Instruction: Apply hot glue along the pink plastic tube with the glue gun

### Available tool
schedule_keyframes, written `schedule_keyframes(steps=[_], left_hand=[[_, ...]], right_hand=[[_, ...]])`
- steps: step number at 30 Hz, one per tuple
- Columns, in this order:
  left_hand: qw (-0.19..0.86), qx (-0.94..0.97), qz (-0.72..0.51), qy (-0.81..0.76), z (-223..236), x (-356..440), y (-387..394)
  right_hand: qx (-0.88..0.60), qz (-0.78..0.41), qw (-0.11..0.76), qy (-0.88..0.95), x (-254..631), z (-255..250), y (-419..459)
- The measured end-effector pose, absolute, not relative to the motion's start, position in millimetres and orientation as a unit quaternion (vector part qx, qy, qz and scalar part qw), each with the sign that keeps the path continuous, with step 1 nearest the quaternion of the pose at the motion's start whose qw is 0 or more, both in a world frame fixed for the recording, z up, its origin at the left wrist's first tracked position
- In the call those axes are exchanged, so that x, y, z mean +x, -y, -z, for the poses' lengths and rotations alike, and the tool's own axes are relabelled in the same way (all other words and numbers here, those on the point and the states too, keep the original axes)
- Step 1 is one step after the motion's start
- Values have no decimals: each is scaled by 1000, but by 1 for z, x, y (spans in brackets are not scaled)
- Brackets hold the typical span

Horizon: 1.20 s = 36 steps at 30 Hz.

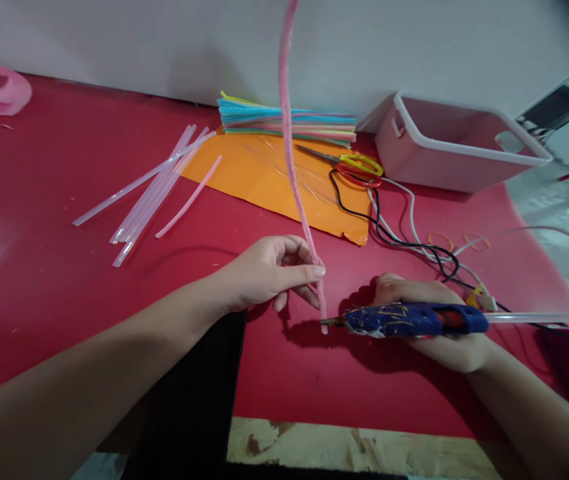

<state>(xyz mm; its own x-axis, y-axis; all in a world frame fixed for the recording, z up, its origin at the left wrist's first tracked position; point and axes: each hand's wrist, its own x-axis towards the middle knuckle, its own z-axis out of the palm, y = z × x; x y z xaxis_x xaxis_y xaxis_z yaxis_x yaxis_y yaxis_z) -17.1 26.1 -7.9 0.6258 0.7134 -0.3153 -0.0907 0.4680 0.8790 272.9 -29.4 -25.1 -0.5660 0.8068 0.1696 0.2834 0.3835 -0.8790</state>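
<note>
My left hand (284, 270) pinches a long pink pipe cleaner (292, 160) near its lower end, between thumb and fingers. The stem rises past the top of the view and bends slightly. My right hand (429, 320) is wrapped round a dark blue glue gun (394, 320), stained and strung with dried glue. A clear glue stick (539, 318) juts from its back. The gun's metal nozzle meets the pipe cleaner's bottom tip, or lies just in front of it; I cannot tell which.
On the red tabletop (64, 300) lie several glue sticks (157, 187), a short pink pipe cleaner (189, 197) and an orange envelope (264, 177). Behind are a pile of coloured pipe cleaners (284, 123), scissors (359, 167), tangled cables (404, 240) and a pink bin (454, 153).
</note>
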Motion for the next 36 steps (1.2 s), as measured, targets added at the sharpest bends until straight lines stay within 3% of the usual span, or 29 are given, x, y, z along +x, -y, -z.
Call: schedule_keyframes(steps=[36], left_hand=[[769, 478, -234, -354, 8, -20, -28]], right_hand=[[-357, -411, 312, 779, 269, 23, 29]])
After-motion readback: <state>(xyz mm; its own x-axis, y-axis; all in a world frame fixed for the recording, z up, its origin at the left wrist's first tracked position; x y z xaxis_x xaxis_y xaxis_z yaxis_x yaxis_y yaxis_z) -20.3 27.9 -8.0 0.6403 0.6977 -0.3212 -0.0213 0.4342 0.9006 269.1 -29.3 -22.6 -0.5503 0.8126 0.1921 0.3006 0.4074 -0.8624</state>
